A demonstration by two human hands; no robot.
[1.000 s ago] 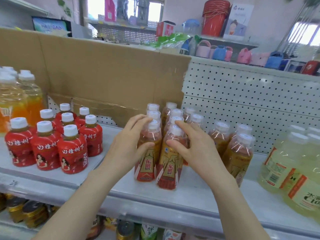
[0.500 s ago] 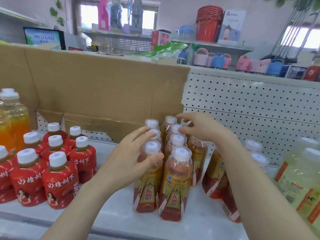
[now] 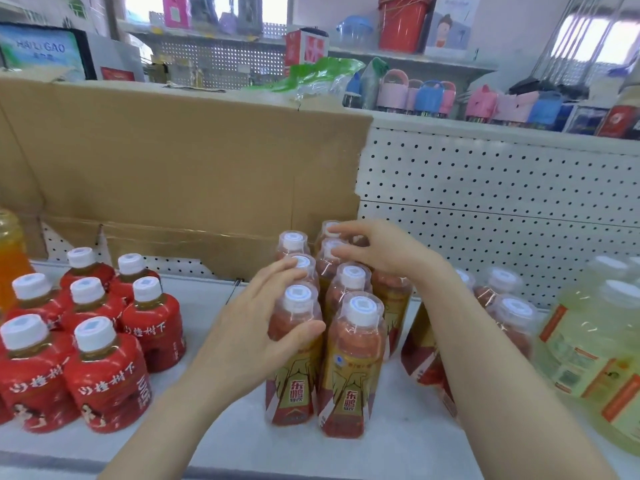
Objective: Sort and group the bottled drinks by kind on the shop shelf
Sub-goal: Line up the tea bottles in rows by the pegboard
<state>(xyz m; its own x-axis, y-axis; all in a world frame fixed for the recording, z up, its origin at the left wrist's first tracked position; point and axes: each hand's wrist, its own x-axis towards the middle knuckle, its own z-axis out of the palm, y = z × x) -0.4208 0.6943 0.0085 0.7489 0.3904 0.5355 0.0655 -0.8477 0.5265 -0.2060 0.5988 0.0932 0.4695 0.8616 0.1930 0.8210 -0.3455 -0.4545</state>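
The white shelf (image 3: 204, 306) bears red bottles (image 3: 104, 375), gold-labelled bottles (image 3: 353, 368) and pale yellow jugs (image 3: 595, 341).

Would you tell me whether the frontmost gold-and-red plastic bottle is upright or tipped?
Upright: the gold-and-red plastic bottle stands on its base on the white shelf, cap uppermost.
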